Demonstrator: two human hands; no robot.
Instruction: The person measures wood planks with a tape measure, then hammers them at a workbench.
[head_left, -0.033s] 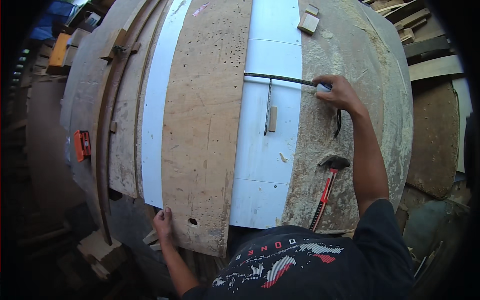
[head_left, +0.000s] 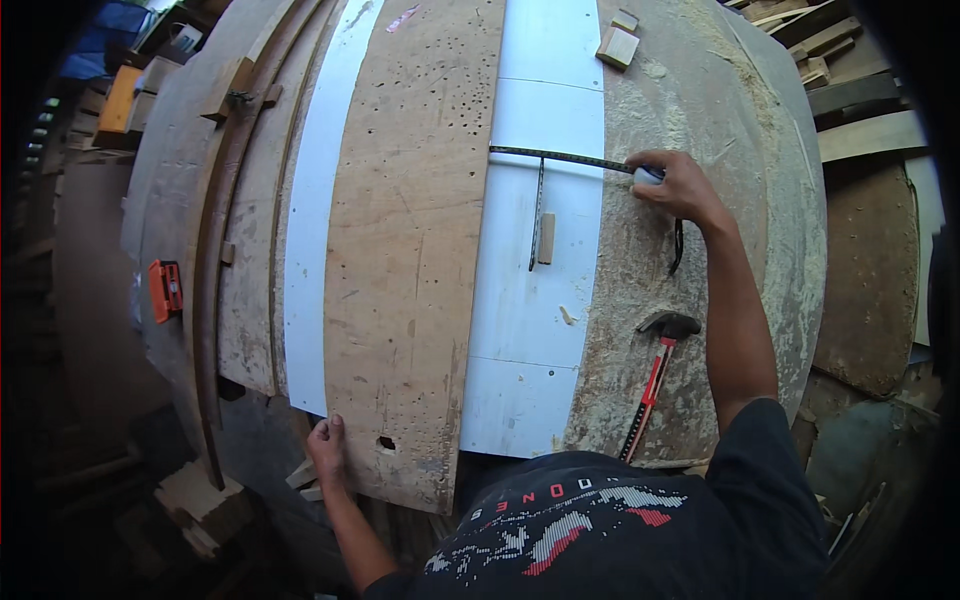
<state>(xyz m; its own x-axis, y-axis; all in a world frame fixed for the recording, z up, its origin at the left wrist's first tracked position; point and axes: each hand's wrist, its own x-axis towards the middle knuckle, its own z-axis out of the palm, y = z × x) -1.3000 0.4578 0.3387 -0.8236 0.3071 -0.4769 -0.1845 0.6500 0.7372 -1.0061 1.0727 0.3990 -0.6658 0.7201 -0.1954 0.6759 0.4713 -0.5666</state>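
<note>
Nothing is visibly shifting since the earlier frame. An orange-and-black plastic box (head_left: 165, 290) is lying left of a long dark-brown wooden bar (head_left: 203, 290). The left hand (head_left: 327, 448), fingers curling, is touching a pitted brown plywood board (head_left: 405, 260); its grip I cannot tell. A dark tape-measure blade (head_left: 565, 155) is already spanning the white flat panel (head_left: 525, 320), not yet retracted; the right hand (head_left: 682, 190) is holding its pale rounded case (head_left: 648, 176). A small wooden block (head_left: 547, 238) is sitting clear of it; a red-and-black claw hammer (head_left: 655, 375) is lying near the right forearm.

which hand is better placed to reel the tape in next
Probably the right hand: it holds the tape measure, while the left hand is at the near end of the brown board.
</note>
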